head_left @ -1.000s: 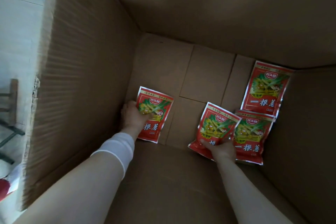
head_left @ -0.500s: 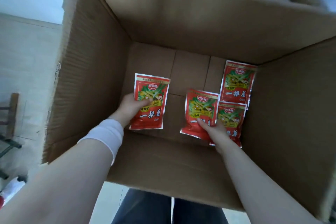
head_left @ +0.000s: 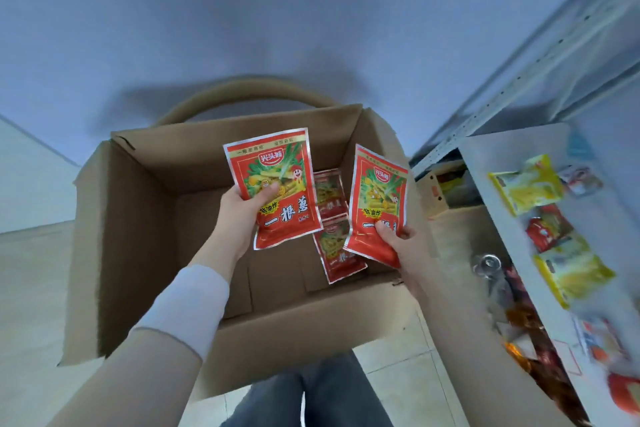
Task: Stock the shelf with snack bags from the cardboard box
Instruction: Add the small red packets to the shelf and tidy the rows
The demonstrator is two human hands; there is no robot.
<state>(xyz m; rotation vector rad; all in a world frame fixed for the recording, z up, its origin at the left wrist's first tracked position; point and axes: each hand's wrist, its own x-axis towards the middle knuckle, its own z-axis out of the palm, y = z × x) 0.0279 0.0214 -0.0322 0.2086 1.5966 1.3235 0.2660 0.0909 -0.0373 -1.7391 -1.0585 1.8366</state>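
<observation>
An open cardboard box (head_left: 114,246) stands on the floor in front of me. My left hand (head_left: 242,215) grips a red snack bag (head_left: 277,191) by its lower left side, held up above the box. My right hand (head_left: 401,246) holds a second red snack bag (head_left: 375,198) by its bottom corner over the box's right side. Two more red bags (head_left: 334,246) lie flat on the box floor, partly hidden behind the held ones. The white shelf (head_left: 540,156) runs along the right, blurred.
Yellow bags (head_left: 526,187) and red packets (head_left: 545,229) lie on the shelf surface. A smaller box (head_left: 433,198) sits under the shelf frame behind. My legs (head_left: 304,399) show below the box's near wall. Tiled floor lies to the left.
Both hands have risen out of the box, each carrying its red bag. The view has pulled back and swung right, bringing the shelf into sight.
</observation>
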